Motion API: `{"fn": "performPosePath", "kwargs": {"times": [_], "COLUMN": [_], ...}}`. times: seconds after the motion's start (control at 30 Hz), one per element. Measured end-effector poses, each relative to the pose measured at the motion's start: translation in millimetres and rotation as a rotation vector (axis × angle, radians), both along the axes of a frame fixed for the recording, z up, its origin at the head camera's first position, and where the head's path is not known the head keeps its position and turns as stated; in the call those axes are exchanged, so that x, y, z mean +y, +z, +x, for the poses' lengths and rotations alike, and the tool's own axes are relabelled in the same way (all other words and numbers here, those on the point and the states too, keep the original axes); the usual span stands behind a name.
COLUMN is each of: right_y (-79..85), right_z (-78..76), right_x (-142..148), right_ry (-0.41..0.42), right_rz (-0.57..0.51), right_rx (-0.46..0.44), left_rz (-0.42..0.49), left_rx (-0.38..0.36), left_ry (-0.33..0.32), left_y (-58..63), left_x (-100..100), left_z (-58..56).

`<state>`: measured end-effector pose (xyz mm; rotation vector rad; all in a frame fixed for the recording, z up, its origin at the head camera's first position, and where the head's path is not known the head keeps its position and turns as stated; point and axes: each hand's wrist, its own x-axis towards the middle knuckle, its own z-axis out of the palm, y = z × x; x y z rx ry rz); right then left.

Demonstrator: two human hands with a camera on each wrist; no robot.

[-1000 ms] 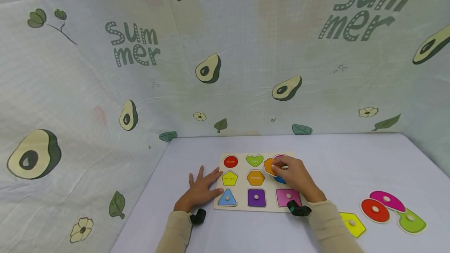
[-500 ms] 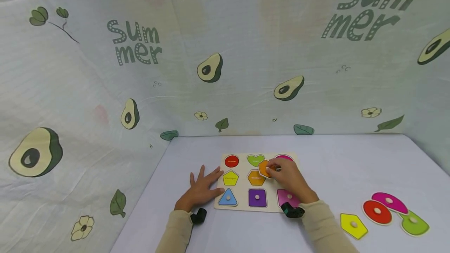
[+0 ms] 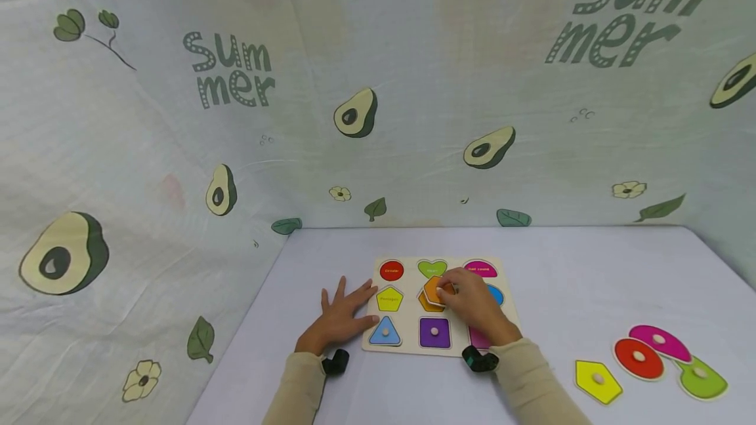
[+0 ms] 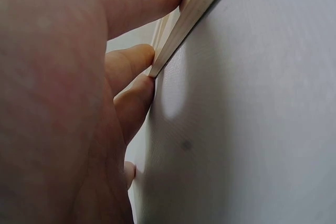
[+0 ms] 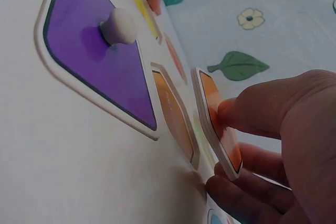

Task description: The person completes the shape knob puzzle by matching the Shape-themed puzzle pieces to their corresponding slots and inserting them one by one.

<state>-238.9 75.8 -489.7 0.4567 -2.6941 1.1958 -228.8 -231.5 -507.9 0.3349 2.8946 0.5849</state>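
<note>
My right hand (image 3: 477,302) pinches an orange hexagon puzzle piece (image 3: 432,290) over the middle of a pale wooden shape puzzle board (image 3: 410,338). In the right wrist view the hexagon piece (image 5: 214,114) is apart from the board, tilted, facing the orange hexagon recess (image 5: 174,114). The thumb lies on its orange face and other fingers are at its lower edge. My left hand (image 3: 338,321) is spread at the board's left side. In the left wrist view, fingertips of the left hand (image 4: 63,87) touch the board's edge (image 4: 194,17).
The board holds a blue triangle (image 3: 384,333), a purple square (image 3: 434,324) and a partly covered pink piece (image 3: 477,338), each in its recess. To the right on the table lie a yellow pentagon (image 3: 598,382), red circle (image 3: 636,367), magenta half round (image 3: 670,344) and green heart (image 3: 705,382).
My right hand has carried the orange hexagon left, from the board's right column to over the hexagon recess. The left hand stays at the board's edge. The head view has shifted slightly.
</note>
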Motion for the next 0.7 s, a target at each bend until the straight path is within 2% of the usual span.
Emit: {"fn": "performPosePath", "kwargs": {"times": [0.23,0.7], "right_y": [-2.4,-6.0], "right_z": [0.3,-1.1], "right_x": [-5.5,-11.5], "right_ry": [-0.017,-0.008], "right_rz": [0.036,0.086], "right_rx": [-0.034,-0.043], "left_rz": [0.010,0.016], "left_rx": [0.003,0.002], "left_ry": [-0.016,-0.018], "left_y": [1.7,1.9], "left_x": [-0.2,-0.5], "left_z": [0.0,-0.4]}}
